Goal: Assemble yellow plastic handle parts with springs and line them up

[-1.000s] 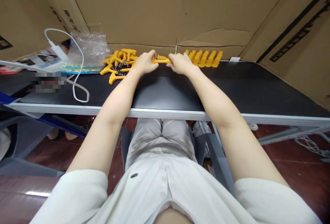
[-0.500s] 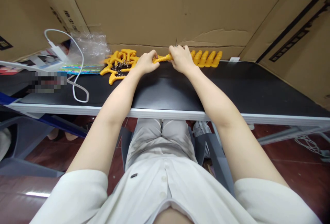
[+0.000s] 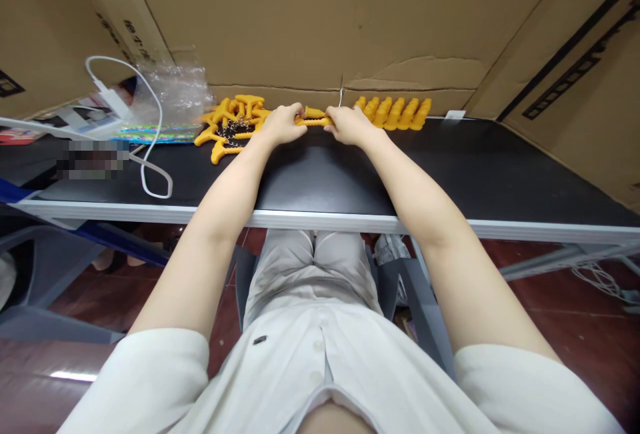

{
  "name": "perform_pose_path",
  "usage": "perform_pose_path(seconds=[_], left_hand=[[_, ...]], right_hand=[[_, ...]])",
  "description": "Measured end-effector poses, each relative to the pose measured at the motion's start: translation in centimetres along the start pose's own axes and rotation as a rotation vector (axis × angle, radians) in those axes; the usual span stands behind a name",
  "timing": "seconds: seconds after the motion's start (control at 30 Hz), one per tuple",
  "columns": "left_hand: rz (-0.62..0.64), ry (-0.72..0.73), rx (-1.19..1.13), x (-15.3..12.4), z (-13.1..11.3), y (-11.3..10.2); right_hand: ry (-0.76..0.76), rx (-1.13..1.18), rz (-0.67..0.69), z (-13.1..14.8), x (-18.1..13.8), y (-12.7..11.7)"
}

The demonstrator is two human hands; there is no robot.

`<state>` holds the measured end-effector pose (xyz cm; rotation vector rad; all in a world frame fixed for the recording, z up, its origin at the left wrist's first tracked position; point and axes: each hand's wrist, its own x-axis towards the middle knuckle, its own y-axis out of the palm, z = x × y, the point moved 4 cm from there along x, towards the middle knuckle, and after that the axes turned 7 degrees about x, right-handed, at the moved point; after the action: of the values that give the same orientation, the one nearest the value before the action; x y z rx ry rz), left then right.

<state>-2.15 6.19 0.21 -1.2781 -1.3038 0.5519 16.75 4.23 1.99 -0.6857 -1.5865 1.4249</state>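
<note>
My left hand [image 3: 284, 125] is closed on a yellow ridged rod [image 3: 314, 123], which looks like the shaft of a T-handled piece; the handle end is hidden by the fingers. At the rod's other end, my right hand [image 3: 351, 126] pinches it with thumb and fingers. Just behind the rod is a yellow tapered piece [image 3: 314, 113], partly covered by my hands. Left of my left hand lies a pile of yellow T-handled pieces [image 3: 220, 135] with small metal chains. To the right, several yellow tapered pieces [image 3: 400, 114] stand in a tight row.
The black tabletop [image 3: 320, 174] has a silver front edge [image 3: 320, 221]. Cardboard walls [image 3: 280, 21] enclose the back and sides. On the left are a clear plastic bag [image 3: 175, 94], a colourful packet [image 3: 155, 134] and a white cable [image 3: 159, 121]. A white tag [image 3: 454, 115] sits at the back right.
My right hand has lowered slightly toward me. The rod now lies level rather than slanting, and a yellow tapered piece shows behind it. My left hand has barely moved.
</note>
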Motion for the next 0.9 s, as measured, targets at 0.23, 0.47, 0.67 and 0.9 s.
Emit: perform_pose_path(seconds=[0.23,0.47,0.67,0.9], left_hand=[[0.001,0.005,0.011,-0.2,-0.8,-0.2],[0.007,0.009,0.027,-0.1,-0.6,-0.1],[0.02,0.02,0.035,-0.1,-0.6,0.0],[0.026,0.01,0.022,-0.1,-0.4,0.1]], right_hand=[[-0.005,0.002,-0.06,0.3,-0.5,-1.0],[0.03,-0.019,-0.009,0.4,-1.0,-0.9],[0.036,-0.018,-0.013,0.6,-1.1,-0.9],[0.035,-0.044,-0.003,0.6,-0.8,-1.0]])
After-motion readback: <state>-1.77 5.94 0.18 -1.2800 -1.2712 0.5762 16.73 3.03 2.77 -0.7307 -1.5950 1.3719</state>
